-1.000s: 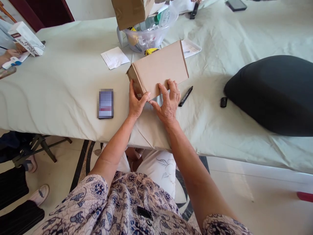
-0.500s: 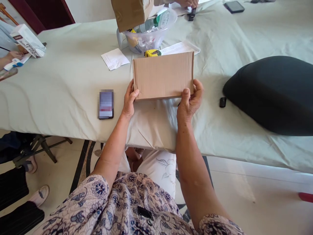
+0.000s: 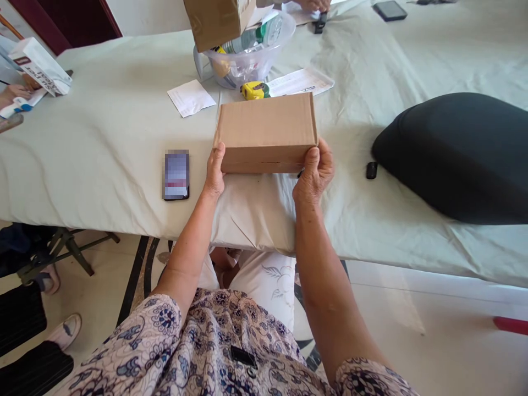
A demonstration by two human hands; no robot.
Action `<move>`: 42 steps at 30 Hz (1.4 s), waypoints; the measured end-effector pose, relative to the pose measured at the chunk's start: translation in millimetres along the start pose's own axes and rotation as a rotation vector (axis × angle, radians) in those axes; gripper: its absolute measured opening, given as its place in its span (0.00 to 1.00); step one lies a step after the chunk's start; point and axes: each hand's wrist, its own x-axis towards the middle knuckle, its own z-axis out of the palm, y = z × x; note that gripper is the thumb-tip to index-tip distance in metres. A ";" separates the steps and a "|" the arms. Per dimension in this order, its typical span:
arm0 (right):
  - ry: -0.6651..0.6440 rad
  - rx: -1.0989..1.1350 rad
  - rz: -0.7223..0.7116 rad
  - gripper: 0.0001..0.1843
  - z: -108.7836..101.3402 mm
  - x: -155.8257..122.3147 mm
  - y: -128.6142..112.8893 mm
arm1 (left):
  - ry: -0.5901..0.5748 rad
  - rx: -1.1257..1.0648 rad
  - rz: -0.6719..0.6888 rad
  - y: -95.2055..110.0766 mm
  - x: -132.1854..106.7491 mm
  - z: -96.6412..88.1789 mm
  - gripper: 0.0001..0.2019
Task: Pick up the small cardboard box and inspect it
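A small closed cardboard box (image 3: 266,132) sits square to me at the table's near side, its top and long front face showing. My left hand (image 3: 214,170) holds its left end, and my right hand (image 3: 314,171) holds its right end. Both hands press on the box from the sides, with the thumbs up. A black marker lies almost hidden behind my right hand. A yellow tape measure (image 3: 254,91) lies just beyond the box.
A phone (image 3: 176,175) lies left of my left hand, and a black cushion (image 3: 454,159) lies to the right. Beyond the box stand a plastic bowl (image 3: 247,66) of items, papers (image 3: 191,98), and another carton (image 3: 212,22). A co-worker's hand (image 3: 315,4) is at the top.
The box has turned from an angled position to square with the table edge, with its long side now towards me. My hands have moved apart to its two ends.
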 end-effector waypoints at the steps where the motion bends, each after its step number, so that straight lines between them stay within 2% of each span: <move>1: -0.014 -0.012 -0.006 0.35 -0.1 -0.7 0.2 | 0.023 -0.027 -0.019 1.0 0.2 0.4 0.36; 4: -0.041 -0.001 -0.018 0.34 -0.5 -2.3 -3.4 | 0.050 -0.101 -0.035 5.9 0.5 1.3 0.30; 9: -0.081 0.100 -0.019 0.30 -2.2 -2.6 -14.1 | 0.054 -0.168 -0.069 14.9 -1.9 3.4 0.32; 16: -0.023 0.336 -0.004 0.27 -3.1 -2.2 -15.4 | 0.057 -0.244 -0.088 20.1 -8.9 8.4 0.28; 23: -0.056 0.346 -0.107 0.29 -3.3 -1.2 -21.3 | 0.127 -0.264 -0.170 26.0 -7.6 8.1 0.31; 27: -0.089 0.323 -0.136 0.29 -0.2 -1.2 -18.8 | 0.128 -0.240 -0.180 20.0 -2.4 4.4 0.33; 30: -0.066 0.328 -0.132 0.33 7.7 -3.0 -9.2 | 0.098 -0.156 -0.086 10.9 -0.8 2.7 0.32; 35: -0.024 0.242 -0.094 0.45 18.8 -12.8 -4.5 | 0.022 0.070 0.136 -0.3 -8.1 8.6 0.51; 39: 0.002 0.063 -0.045 0.60 22.2 -22.9 -14.0 | 0.067 0.261 0.244 -8.5 -13.5 16.8 0.62; 42: 0.041 -0.021 -0.014 0.63 24.4 -26.6 -18.4 | 0.098 0.334 0.296 -14.4 -15.9 21.4 0.67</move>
